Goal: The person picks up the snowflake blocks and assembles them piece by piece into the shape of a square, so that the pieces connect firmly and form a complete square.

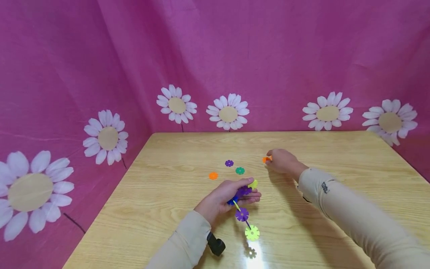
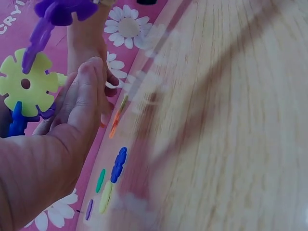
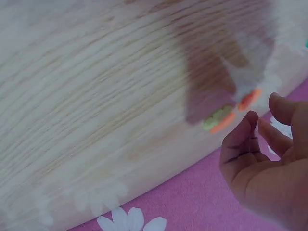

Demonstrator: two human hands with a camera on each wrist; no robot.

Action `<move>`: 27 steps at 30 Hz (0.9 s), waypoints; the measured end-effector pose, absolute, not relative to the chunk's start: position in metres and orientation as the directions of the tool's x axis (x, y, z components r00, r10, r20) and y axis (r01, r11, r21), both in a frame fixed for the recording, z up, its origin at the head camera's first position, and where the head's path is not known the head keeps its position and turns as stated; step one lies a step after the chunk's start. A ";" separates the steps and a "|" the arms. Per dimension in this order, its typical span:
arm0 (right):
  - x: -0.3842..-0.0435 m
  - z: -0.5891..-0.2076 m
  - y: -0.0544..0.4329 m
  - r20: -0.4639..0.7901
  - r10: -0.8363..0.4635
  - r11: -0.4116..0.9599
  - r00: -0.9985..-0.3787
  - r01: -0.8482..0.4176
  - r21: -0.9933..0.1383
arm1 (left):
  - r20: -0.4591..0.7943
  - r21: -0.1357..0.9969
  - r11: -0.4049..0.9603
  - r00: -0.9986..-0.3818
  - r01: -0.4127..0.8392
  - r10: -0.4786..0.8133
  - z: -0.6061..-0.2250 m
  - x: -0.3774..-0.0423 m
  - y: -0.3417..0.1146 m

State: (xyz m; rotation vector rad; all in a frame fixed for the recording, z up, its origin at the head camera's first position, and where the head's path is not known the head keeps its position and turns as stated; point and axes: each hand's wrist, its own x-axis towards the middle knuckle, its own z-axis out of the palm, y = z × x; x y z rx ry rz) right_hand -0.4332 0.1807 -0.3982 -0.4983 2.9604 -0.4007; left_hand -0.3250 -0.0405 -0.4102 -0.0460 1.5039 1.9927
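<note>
A chain of slotted discs (image 1: pixel 242 215) is in the left hand (image 1: pixel 231 194), its near end hanging past the palm above the table. The thumb pins the chain and covers part of the yellow disc (image 1: pixel 254 184) at its far end; the other fingers lie nearly straight beneath. The palm shades the blue and purple links, so how they slot together there is hard to make out. In the left wrist view the back of the hand hides much of the chain, and the top edge cuts off a purple disc (image 2: pixel 62 10).

The right hand (image 1: pixel 282 160) is at an orange disc (image 1: pixel 265 159) and partly hides it. Its fingers bend loosely, a gap left between thumb and forefinger; whether a fingertip touches the disc I cannot tell. A yellow-green disc (image 3: pixel 216 118) overlaps another orange piece nearby, both blurred.

The discs look like smooth, thin plastic, round, with notched rims and small central holes. A green disc (image 1: pixel 240 170) lies loose near the left hand. The table (image 1: pixel 134 209) has wavy wood grain and a glossy glare spot. Behind it, creased pink cloth (image 1: pixel 235 45) bears white daisies (image 1: pixel 177 105), some cut by the tabletop edge.
</note>
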 end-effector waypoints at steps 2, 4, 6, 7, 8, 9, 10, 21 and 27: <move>-0.437 -0.400 0.177 -0.087 -0.319 0.923 -0.944 -0.289 -0.253 | -0.385 0.857 -0.143 -0.800 -0.494 0.460 -0.408 -0.324 -0.040; -0.439 -0.400 0.175 -0.100 -0.307 0.931 -0.946 -0.276 -0.240 | -0.383 0.858 -0.144 -0.800 -0.494 0.463 -0.407 -0.324 -0.039; -0.440 -0.401 0.175 -0.105 -0.300 0.932 -0.948 -0.268 -0.243 | -0.380 0.860 -0.140 -0.798 -0.491 0.467 -0.407 -0.323 -0.039; -0.440 -0.401 0.175 -0.106 -0.302 0.932 -0.947 -0.270 -0.243 | -0.381 0.859 -0.141 -0.798 -0.492 0.466 -0.407 -0.323 -0.039; -0.441 -0.401 0.176 -0.105 -0.306 0.930 -0.946 -0.274 -0.244 | -0.384 0.857 -0.143 -0.798 -0.495 0.464 -0.407 -0.323 -0.039; -0.442 -0.401 0.176 -0.106 -0.308 0.929 -0.946 -0.274 -0.250 | -0.386 0.857 -0.143 -0.799 -0.496 0.461 -0.407 -0.322 -0.040; -0.443 -0.401 0.177 -0.109 -0.304 0.927 -0.946 -0.268 -0.261 | -0.386 0.857 -0.142 -0.800 -0.495 0.460 -0.407 -0.322 -0.041; -0.447 -0.408 0.176 0.044 -0.300 0.885 -0.953 -0.295 -0.361 | -0.391 0.859 -0.143 -0.811 -0.491 0.435 -0.406 -0.320 -0.045; -0.437 -0.401 0.175 0.141 -0.309 0.840 -0.941 -0.339 -0.423 | -0.382 0.865 -0.140 -0.813 -0.482 0.439 -0.404 -0.319 -0.043</move>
